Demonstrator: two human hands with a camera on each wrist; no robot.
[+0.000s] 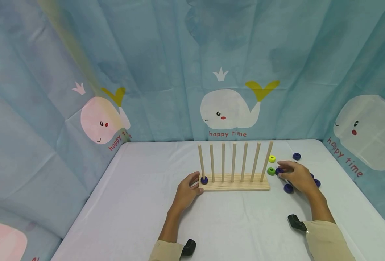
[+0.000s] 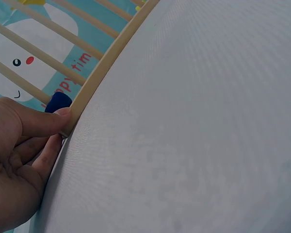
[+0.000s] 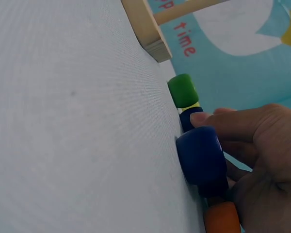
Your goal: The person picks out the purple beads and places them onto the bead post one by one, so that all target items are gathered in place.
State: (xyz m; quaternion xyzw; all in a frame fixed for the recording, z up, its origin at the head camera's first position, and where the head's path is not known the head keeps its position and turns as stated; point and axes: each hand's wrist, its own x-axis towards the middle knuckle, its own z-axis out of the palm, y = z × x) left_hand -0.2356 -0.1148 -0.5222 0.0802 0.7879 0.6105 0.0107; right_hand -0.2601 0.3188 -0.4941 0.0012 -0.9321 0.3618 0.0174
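A wooden peg board (image 1: 235,186) with a row of several upright pegs stands on the table. A blue bead (image 1: 204,180) sits at the foot of its leftmost peg. My left hand (image 1: 185,194) grips the board's left end, thumb at the front edge; the left wrist view shows this thumb beside that bead (image 2: 59,102). Off the board's right end, my right hand (image 1: 298,177) has thumb and fingers about another blue bead (image 1: 279,171), pinching it at the table. In the right wrist view a nearer blue bead (image 3: 202,154) partly covers the pinched one (image 3: 186,119).
Beside the right hand lie a green bead (image 1: 271,171), a yellow bead (image 1: 272,158) and several more blue beads (image 1: 288,188). An orange bead (image 3: 222,218) shows at the bottom of the right wrist view. Behind the white table (image 1: 238,224) hangs a whale-print curtain (image 1: 166,72).
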